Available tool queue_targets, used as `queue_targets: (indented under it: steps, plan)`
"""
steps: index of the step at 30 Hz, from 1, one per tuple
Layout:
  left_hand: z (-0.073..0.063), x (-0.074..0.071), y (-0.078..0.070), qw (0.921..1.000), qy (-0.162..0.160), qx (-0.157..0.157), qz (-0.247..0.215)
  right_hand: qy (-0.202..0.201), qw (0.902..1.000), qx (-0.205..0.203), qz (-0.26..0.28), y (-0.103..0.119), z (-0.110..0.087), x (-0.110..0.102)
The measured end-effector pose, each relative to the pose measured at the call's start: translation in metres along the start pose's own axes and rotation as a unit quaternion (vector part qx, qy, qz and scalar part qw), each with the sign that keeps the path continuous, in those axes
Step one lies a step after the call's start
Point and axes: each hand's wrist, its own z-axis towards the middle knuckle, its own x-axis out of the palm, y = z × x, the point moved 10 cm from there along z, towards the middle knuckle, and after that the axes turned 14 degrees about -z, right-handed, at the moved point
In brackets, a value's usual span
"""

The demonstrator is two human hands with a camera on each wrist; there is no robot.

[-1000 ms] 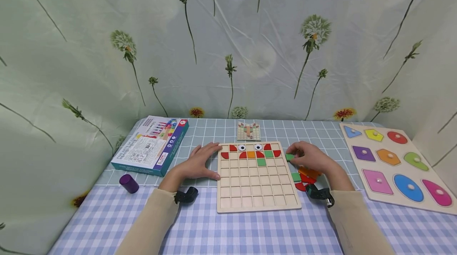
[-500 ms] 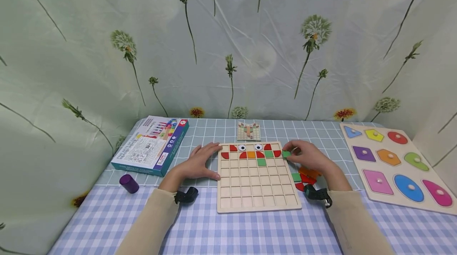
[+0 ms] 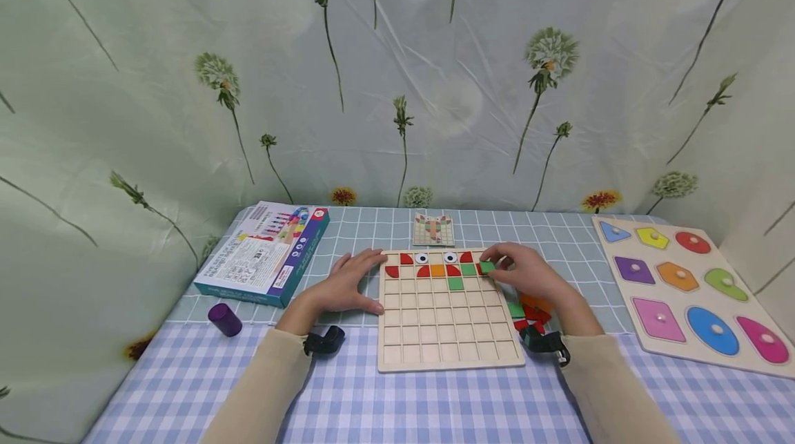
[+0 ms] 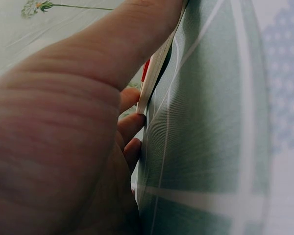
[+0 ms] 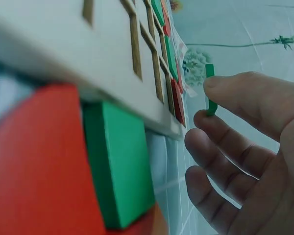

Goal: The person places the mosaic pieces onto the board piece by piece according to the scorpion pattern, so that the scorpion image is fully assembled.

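Between the right grip's (image 3: 526, 270) fingertips sits a green tile (image 3: 487, 267).

The grid board (image 3: 444, 320) is lying mid-tabletop (image 3: 348, 402), with placed tiles (image 3: 437, 270) sitting in its rear rows. A card (image 3: 433, 230) is resting just behind it. Left of the board, a box (image 3: 261, 251) is lying, with a cylinder (image 3: 224, 320) sitting before it. Loose tiles (image 3: 535, 303) are lying just right of the board, a shape puzzle (image 3: 689, 297) farther right. The left hand (image 3: 348, 285) is touching the board's left edge; the right hand (image 3: 528, 270) is holding a tile (image 3: 487, 267) at its rear right corner.
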Motion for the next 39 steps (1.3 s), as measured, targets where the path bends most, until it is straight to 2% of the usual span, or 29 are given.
queue_targets:
  steps: [9, 17, 21, 28, 39]
  plan:
    - [-0.001, 0.001, 0.001, 1.0000, -0.004, 0.003, -0.002, -0.005, 0.9999, -0.005, 0.008, 0.019, 0.000, 0.000]
    - [0.000, 0.002, 0.000, 1.0000, -0.003, 0.006, 0.001, -0.037, 0.9972, -0.065, 0.000, 0.047, -0.001, -0.004]
    - [0.001, 0.002, -0.001, 1.0000, -0.002, 0.005, 0.000, -0.048, 0.9955, -0.082, 0.003, 0.058, -0.001, -0.004]
    - [0.002, 0.002, -0.002, 1.0000, -0.001, 0.006, 0.002, -0.044, 0.9959, -0.076, 0.017, 0.069, 0.003, -0.005]
    - [0.000, 0.001, -0.002, 1.0000, 0.000, 0.005, 0.003, -0.023, 0.9940, -0.106, 0.019, 0.096, 0.022, 0.011]
